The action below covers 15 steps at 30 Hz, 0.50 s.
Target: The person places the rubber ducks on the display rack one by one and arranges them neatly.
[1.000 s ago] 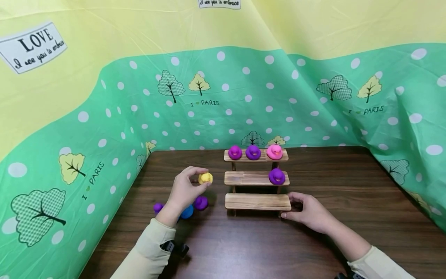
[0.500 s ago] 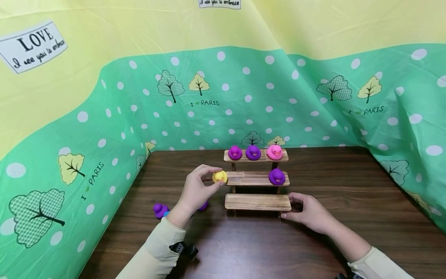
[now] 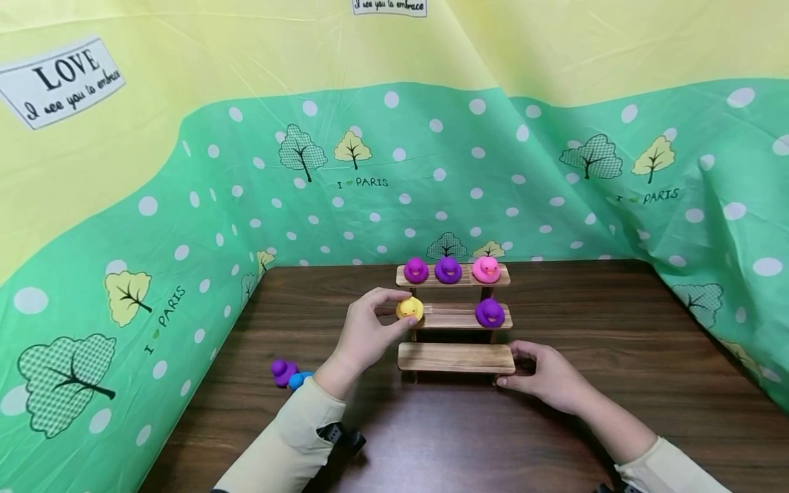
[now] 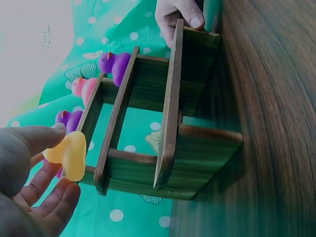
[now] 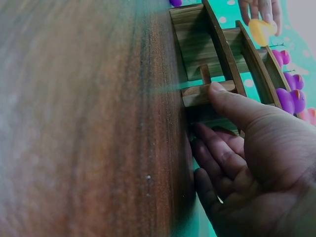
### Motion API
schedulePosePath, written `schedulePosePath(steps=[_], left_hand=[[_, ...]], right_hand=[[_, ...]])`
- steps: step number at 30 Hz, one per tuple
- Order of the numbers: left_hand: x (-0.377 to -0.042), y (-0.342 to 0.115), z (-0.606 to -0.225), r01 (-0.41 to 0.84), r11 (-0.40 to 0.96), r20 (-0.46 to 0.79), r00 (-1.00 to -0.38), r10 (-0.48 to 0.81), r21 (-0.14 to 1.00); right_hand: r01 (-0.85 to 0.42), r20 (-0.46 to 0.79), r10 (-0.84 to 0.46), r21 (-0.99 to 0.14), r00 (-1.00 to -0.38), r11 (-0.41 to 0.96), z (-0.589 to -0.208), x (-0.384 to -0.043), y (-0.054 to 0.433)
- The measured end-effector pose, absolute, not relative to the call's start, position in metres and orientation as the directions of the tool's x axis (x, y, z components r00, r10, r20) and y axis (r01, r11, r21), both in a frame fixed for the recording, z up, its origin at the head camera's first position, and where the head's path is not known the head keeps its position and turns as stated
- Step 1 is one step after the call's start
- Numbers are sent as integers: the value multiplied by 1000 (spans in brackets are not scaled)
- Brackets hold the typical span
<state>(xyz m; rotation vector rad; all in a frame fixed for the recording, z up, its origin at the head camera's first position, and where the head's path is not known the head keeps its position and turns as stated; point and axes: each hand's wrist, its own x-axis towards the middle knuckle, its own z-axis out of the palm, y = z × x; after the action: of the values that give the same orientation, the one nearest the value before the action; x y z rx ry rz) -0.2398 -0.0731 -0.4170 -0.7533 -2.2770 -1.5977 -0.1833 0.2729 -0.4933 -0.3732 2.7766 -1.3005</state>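
Note:
In the head view my left hand (image 3: 370,332) pinches a yellow rubber duck (image 3: 409,311) between thumb and fingers, at the left end of the middle shelf. The left wrist view shows the same duck (image 4: 73,155) close beside the shelf ends. A three-tier wooden display stand (image 3: 456,357) faces me. My right hand (image 3: 545,376) grips its lower right end, thumb (image 5: 222,96) on the leg and fingers behind. A purple duck (image 3: 490,313) sits at the right of the middle shelf. The top shelf carries a magenta duck (image 3: 416,270), a purple duck (image 3: 448,270) and a pink duck (image 3: 486,269).
On the dark wooden table (image 3: 431,438), a purple duck (image 3: 283,372) and a partly hidden blue duck (image 3: 299,381) lie at the left, near my left forearm. A green and yellow printed cloth (image 3: 370,219) hangs behind and along both sides.
My left hand has moved right with the yellow duck, from beside the stand to the middle shelf's left end. My right hand and the stand have stayed in place.

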Motion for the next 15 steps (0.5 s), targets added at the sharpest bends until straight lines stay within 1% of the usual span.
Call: schedulePosePath(steps=[6,15], left_hand=[[-241,-60,-418,533,266,469,-841,270,803],[-244,-43,-421,552,291,474,-828,301,781]], right_hand=[[-194,55,-240,-769,-969,609,-494,-184,273],[-200,58,-246,-771,-967,605,-494,-184,274]])
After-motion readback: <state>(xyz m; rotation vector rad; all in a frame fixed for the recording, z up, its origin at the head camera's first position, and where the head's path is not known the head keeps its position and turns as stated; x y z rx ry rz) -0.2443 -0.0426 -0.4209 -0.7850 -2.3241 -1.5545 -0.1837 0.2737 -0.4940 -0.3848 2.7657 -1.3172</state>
